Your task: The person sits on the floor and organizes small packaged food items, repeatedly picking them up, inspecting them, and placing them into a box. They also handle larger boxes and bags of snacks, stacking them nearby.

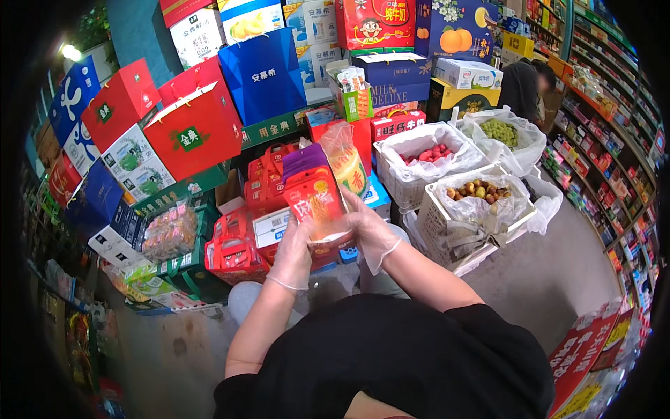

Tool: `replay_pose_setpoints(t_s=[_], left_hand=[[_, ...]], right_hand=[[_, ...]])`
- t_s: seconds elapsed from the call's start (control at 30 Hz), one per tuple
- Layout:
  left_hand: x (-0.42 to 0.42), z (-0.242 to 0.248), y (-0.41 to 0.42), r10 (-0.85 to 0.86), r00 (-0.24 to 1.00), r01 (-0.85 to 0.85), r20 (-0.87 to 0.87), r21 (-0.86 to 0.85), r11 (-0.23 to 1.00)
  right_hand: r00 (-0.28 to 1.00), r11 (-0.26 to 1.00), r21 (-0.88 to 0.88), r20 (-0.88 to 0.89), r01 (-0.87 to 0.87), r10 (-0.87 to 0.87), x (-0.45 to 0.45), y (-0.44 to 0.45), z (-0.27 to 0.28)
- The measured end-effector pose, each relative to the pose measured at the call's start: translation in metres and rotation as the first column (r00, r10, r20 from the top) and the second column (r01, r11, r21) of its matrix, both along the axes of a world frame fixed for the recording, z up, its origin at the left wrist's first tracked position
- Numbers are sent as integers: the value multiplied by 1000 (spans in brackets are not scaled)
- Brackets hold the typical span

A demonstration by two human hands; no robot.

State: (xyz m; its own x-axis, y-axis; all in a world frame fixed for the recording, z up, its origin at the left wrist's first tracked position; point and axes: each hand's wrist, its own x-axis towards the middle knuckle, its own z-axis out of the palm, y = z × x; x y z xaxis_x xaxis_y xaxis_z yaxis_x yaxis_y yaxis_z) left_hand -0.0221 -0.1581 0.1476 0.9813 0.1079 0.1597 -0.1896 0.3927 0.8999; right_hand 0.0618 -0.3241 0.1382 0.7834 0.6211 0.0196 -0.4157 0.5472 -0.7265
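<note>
In front of me, both hands, in clear plastic gloves, hold a narrow open carton [335, 243] by its sides. Red snack packets [315, 201] stand in its front part, and purple packets [303, 158] show behind them. My left hand [294, 255] is closed around the carton's left side, its thumb near the front packet. On the right side my right hand [370, 226] grips the edge. Just beyond it sits a yellow-and-clear bag [349, 167]. The carton's underside is hidden.
Red gift packs [235, 251] and a plastic tray of packaged food [168, 230] are at left. White crates hold red fruit [426, 154], brown-green fruit [477, 190] and green grapes [498, 132]. Milk gift boxes [264, 76] rise behind. A person [523, 89] bends near shelves [602, 173].
</note>
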Motion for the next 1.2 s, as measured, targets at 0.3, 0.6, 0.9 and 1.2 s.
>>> replay_pose_setpoints(t_s=[0.3,0.6,0.9,1.2], left_hand=[[-39,45,-5,-181,976,172,-118,-82,982],[-26,38,-15,-215,962,213,-167,-29,977],[-26,11,-6,-192,972,203,-139,72,977],[10,-13,-19,-215,968,224,-131,57,973]], right_hand=[[998,1000,7,54,-30,30,-31,-37,34],[995,997,7,50,-83,83,-38,-53,32],[996,997,35,65,66,-68,-45,-30,6],[933,887,-314,234,337,-272,-35,-41,3]])
